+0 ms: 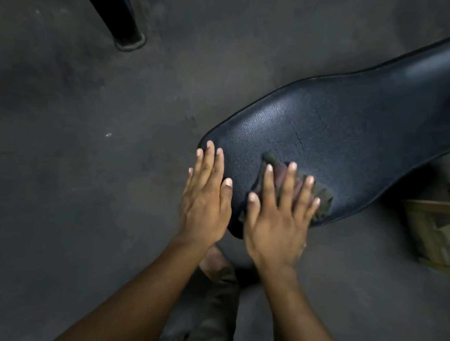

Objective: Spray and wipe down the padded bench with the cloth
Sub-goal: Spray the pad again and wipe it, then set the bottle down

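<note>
The padded bench (pixel 342 128) is dark blue-black vinyl and runs from the centre toward the upper right. My right hand (pixel 278 218) lies flat with spread fingers on a dark green and maroon cloth (pixel 322 199), pressing it onto the near end of the pad. My left hand (pixel 205 195) rests flat, fingers together, on the pad's near left edge, holding nothing. No spray bottle is in view.
Dark grey floor surrounds the bench. A black machine leg with a foot (pixel 129 39) stands at the upper left. A wooden frame (pixel 436 228) sits at the right, under the bench. My leg and bare foot (pixel 215 267) are below my hands.
</note>
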